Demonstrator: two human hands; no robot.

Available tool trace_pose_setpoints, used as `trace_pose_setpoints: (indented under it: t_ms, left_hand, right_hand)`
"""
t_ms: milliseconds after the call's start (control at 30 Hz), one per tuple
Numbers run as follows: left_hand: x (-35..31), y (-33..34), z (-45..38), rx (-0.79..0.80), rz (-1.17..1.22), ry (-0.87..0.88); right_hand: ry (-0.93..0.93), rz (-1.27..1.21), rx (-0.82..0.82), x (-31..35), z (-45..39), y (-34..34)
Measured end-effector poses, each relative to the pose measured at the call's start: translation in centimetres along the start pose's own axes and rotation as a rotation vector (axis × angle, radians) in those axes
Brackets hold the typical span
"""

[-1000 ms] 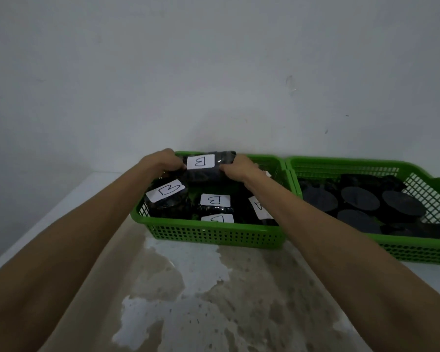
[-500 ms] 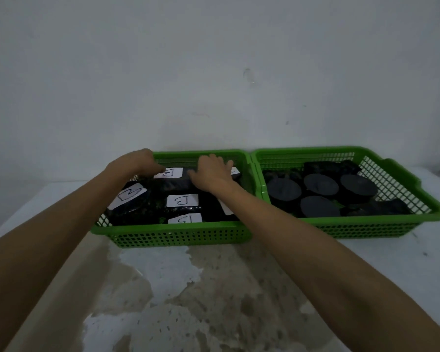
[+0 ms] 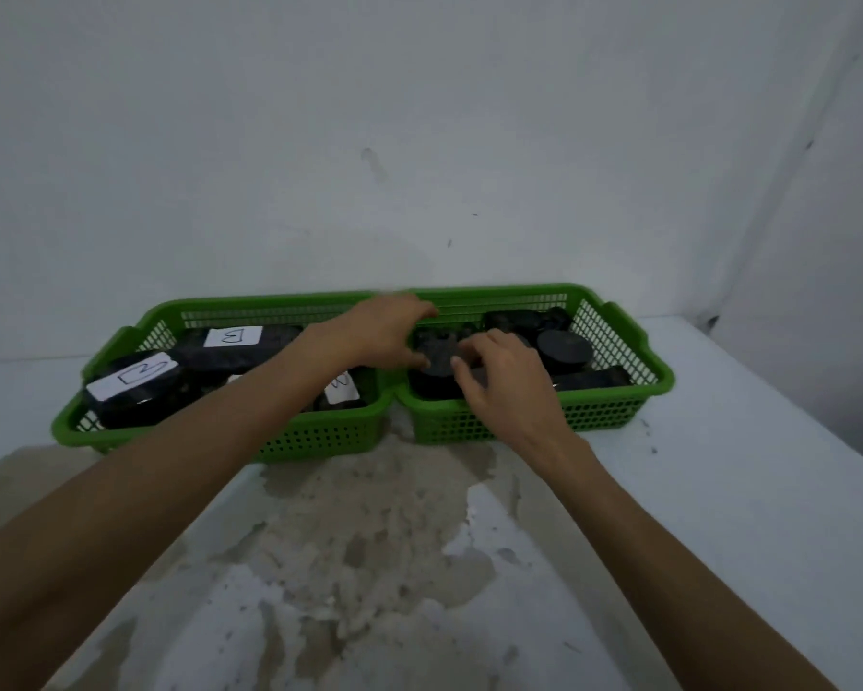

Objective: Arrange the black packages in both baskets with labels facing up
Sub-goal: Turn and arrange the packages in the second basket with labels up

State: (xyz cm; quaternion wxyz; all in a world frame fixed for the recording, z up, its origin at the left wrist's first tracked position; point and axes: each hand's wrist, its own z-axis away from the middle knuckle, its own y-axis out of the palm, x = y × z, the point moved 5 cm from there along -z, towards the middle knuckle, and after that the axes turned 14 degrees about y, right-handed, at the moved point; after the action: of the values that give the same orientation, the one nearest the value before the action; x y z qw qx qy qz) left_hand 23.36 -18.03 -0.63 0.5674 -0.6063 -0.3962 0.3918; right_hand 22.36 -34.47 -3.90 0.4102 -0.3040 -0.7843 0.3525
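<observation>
Two green baskets stand side by side against the wall. In the left basket (image 3: 120, 341) lie black packages with white "B" labels facing up (image 3: 232, 336) (image 3: 135, 386); my left forearm hides part of them. The right basket (image 3: 661, 379) holds black packages with no label showing, among them a round one (image 3: 564, 347). My left hand (image 3: 379, 334) reaches across the divide, its fingers spread at the left side of a black package (image 3: 434, 356) in the right basket. My right hand (image 3: 506, 379) hovers over that package's right side, fingers apart and touching it.
The baskets sit at the back of a white table (image 3: 718, 516) with a worn, stained patch (image 3: 369, 531) in front of them. A white wall (image 3: 419, 142) rises right behind the baskets, and a second wall closes in at the far right.
Both hands have left the labelled package in the left basket and moved right into the right basket. The view has swung right too.
</observation>
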Motion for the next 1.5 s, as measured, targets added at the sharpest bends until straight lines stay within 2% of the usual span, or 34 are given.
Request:
trace_pose_setpoints:
  t_ms: [167, 300, 433, 533, 700, 800, 900, 1067, 1200, 1333, 1500]
  left_hand:
    - [-1.4, 3.7, -4.7, 0.256, -0.077, -0.025]
    - [-1.1, 5.4, -6.4, 0.336, -0.151, -0.037]
    - [-0.6, 5.7, -6.6, 0.336, -0.125, -0.076]
    - [-0.5, 4.4, -5.9, 0.279, -0.088, -0.086]
    - [-1.4, -1.0, -3.1, 0.03, -0.079, -0.071]
    - [-3.0, -4.0, 0.0, -0.153, 0.035, -0.045]
    - [-5.1, -4.8, 3.4, -0.28, 0.209, -0.013]
    - [-8.6, -2.2, 8.8, -0.353, 0.578, -0.009]
    - [-10.3, 1.0, 11.3, -0.333, 0.869, 0.014]
    - [-10.7, 4.4, 13.2, -0.291, 1.143, -0.004]
    - [-9.8, 6.9, 14.6, -0.376, 1.229, -0.104]
  right_hand:
    - [-0.001, 0.061, -0.033, -2.4, 1.5, 0.3]
    - [-0.029, 0.064, -0.061, -2.9, 2.3, 0.6]
    - [-0.016, 0.015, -0.073, -3.2, 2.7, 0.7]
    - [-0.027, -0.039, -0.092, -3.2, 3.1, 0.5]
    - [-0.034, -0.117, -0.179, -3.5, 4.1, -0.4]
    - [-0.025, -0.167, -0.233, -3.9, 5.6, -1.2]
    - [0.033, -0.278, -0.203, -4.2, 7.4, -1.7]
    - [0.187, -0.521, 0.018, -3.2, 11.2, -1.5]
    - [0.282, -0.746, 0.198, -1.7, 13.6, -0.6]
    - [0.297, -0.812, 0.185, -1.2, 14.9, 0.4]
    - [0.273, -0.731, 0.239, -1.1, 15.9, 1.4]
